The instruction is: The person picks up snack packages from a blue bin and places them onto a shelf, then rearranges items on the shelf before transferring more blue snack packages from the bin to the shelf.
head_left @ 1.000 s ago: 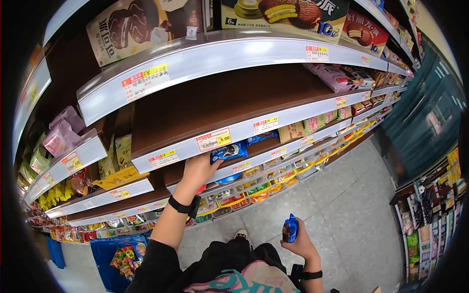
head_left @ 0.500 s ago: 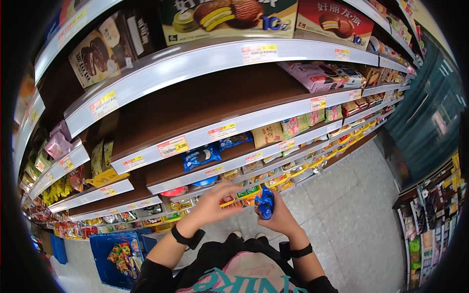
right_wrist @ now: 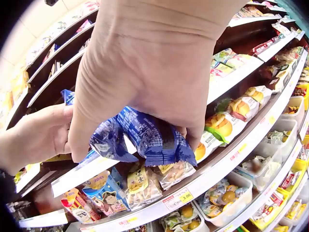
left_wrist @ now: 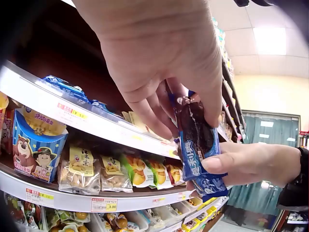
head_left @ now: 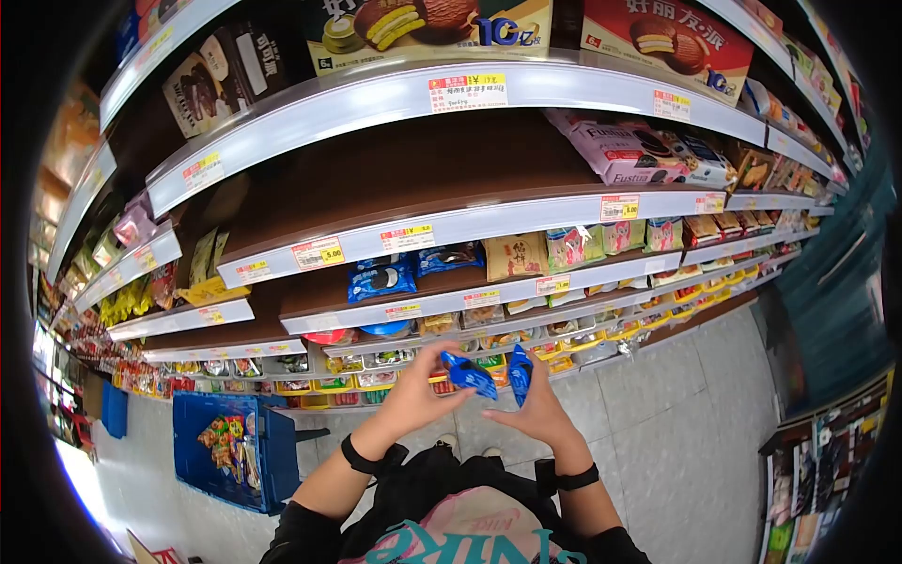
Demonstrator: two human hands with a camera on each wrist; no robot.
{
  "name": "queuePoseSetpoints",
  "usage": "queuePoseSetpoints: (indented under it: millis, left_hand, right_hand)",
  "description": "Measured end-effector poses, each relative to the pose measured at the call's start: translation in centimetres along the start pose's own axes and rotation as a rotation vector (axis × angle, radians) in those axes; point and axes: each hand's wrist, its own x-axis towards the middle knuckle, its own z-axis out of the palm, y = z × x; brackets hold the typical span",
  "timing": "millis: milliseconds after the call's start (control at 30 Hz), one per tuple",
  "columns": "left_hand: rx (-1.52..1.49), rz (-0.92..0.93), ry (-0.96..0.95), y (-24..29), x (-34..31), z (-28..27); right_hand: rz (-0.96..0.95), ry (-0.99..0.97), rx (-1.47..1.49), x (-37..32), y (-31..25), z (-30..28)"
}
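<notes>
In front of the shelves, my left hand (head_left: 418,393) holds a blue cookie packet (head_left: 470,376) between thumb and fingers. My right hand (head_left: 539,412) grips a second blue cookie packet (head_left: 520,376) close beside it. In the left wrist view the packet (left_wrist: 193,128) shows a dark cookie picture and white lettering, and the right thumb overlaps its lower end. The right wrist view shows the crimped end of a blue packet (right_wrist: 152,137) below the right hand, whose fingers are partly hidden. Two similar blue packets, one (head_left: 381,278) nearer and one (head_left: 451,258) behind, lie on the shelf ahead.
A shelf edge (head_left: 376,315) with price tags runs across just beyond the hands. Snack bins (head_left: 489,362) sit lower down. A blue basket (head_left: 280,451) with colourful packets stands on the floor at left. Pie boxes (head_left: 427,33) fill the upper shelf.
My left hand has drawn back from the shelf packets, came empty toward the right hand, and now holds a blue packet. The right hand has moved up and left with its packet.
</notes>
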Motion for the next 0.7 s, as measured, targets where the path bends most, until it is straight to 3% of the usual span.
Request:
queuePoseSetpoints:
  millis: [167, 300, 400, 500, 700]
  left_hand:
    - [0.069, 0.071, 0.225, -0.2, 1.8, -1.6]
    - [0.425, 0.176, 0.298, 0.1, 5.7, -3.1]
    - [0.585, 0.327, 0.197, 0.1, 9.2, -3.5]
    - [0.802, 0.311, 0.094, -1.9, 11.6, -2.9]
    - [0.845, 0.251, 0.060, -4.8, 13.6, -2.0]
  right_hand:
    - [0.103, -0.056, 0.069, -0.8, 2.2, -2.1]
    - [0.106, -0.017, 0.058, -1.5, 3.9, -2.1]
    - [0.128, 0.029, 0.041, -2.2, 3.8, -2.2]
    - [0.172, 0.078, 0.078, -3.1, 4.0, -2.5]
    - [0.313, 0.101, 0.030, -4.0, 4.6, -2.8]
